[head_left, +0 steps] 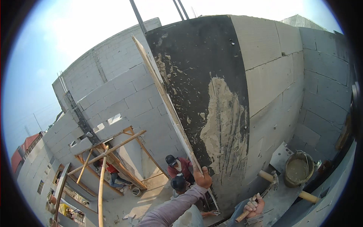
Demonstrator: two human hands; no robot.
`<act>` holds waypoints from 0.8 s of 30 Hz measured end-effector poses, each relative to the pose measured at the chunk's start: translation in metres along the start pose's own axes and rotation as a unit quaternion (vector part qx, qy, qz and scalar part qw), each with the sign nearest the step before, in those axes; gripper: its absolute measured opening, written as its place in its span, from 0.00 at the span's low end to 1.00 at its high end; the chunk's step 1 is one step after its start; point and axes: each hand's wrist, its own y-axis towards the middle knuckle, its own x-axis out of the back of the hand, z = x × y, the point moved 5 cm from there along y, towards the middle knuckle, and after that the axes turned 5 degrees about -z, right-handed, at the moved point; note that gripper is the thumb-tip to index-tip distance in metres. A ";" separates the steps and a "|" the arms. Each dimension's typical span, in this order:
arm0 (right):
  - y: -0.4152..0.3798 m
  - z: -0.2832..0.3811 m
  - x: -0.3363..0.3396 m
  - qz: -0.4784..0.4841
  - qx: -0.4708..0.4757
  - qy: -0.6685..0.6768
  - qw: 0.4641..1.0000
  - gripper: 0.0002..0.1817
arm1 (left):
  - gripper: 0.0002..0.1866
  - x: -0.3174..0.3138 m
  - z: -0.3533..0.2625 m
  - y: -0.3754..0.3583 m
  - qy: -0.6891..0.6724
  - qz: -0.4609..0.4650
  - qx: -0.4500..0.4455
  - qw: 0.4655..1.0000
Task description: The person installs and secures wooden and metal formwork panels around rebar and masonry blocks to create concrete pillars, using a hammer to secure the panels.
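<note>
My left hand is closed on the edge of a long, narrow wooden board that runs up along the side of a black panel. Wet-looking mortar is smeared on the panel's lower half. Lower right, my right hand grips the handle of a hammer, whose metal head points up and right. Right of the hammer stands a bucket holding grey mix.
Below, two people in dark caps are close to the board's lower end. Another person in red is near bamboo poles. Grey block walls rise around; a bamboo pole end sticks out below the bucket.
</note>
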 end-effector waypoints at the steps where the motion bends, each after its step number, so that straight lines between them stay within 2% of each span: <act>1: 0.004 0.000 0.001 -0.002 -0.005 0.002 1.000 0.24 | 0.28 0.001 0.005 -0.002 0.000 0.008 0.015 1.000; 3: 0.012 0.001 0.001 0.013 -0.012 0.031 0.999 0.24 | 0.26 0.004 0.012 -0.004 -0.002 0.021 0.047 0.999; 7: 0.015 -0.004 -0.002 0.015 -0.032 0.057 0.998 0.24 | 0.27 -0.009 0.012 -0.006 0.001 -0.011 0.043 0.999; 9: 0.006 -0.013 -0.011 -0.009 -0.063 0.048 0.997 0.24 | 0.27 -0.007 0.008 -0.007 0.004 -0.025 0.046 0.999; 13: -0.024 -0.015 -0.045 -0.092 -0.059 0.029 0.994 0.23 | 0.28 0.001 -0.010 -0.002 0.009 -0.048 0.079 0.996; 15: -0.039 -0.012 -0.046 -0.135 -0.049 -0.017 0.989 0.22 | 0.27 0.005 -0.010 -0.004 0.084 0.018 0.041 0.995; 16: -0.046 -0.013 -0.050 -0.153 -0.049 -0.018 0.987 0.22 | 0.27 0.011 -0.013 -0.004 0.087 0.024 0.059 0.994; 18: -0.053 -0.015 -0.060 -0.145 -0.079 0.035 0.986 0.21 | 0.31 0.015 -0.008 -0.011 0.169 0.209 0.227 0.936; 19: -0.057 -0.015 -0.064 -0.152 -0.077 0.027 0.985 0.20 | 0.39 0.020 -0.015 -0.008 0.188 0.315 0.234 0.900; 21: -0.071 -0.019 -0.093 -0.170 -0.078 -0.015 0.982 0.20 | 0.54 0.035 -0.083 0.034 0.213 0.339 0.118 0.909; 22: -0.082 -0.022 -0.114 -0.182 -0.080 -0.048 0.979 0.20 | 0.62 0.046 -0.118 0.061 0.148 0.282 0.153 0.935; 23: -0.087 -0.021 -0.102 -0.218 -0.073 0.020 0.973 0.20 | 0.69 0.056 -0.149 0.094 0.086 0.217 0.187 0.954; 24: -0.096 -0.024 -0.106 -0.249 -0.065 0.089 0.962 0.20 | 0.76 0.064 -0.178 0.133 0.053 0.210 0.203 0.955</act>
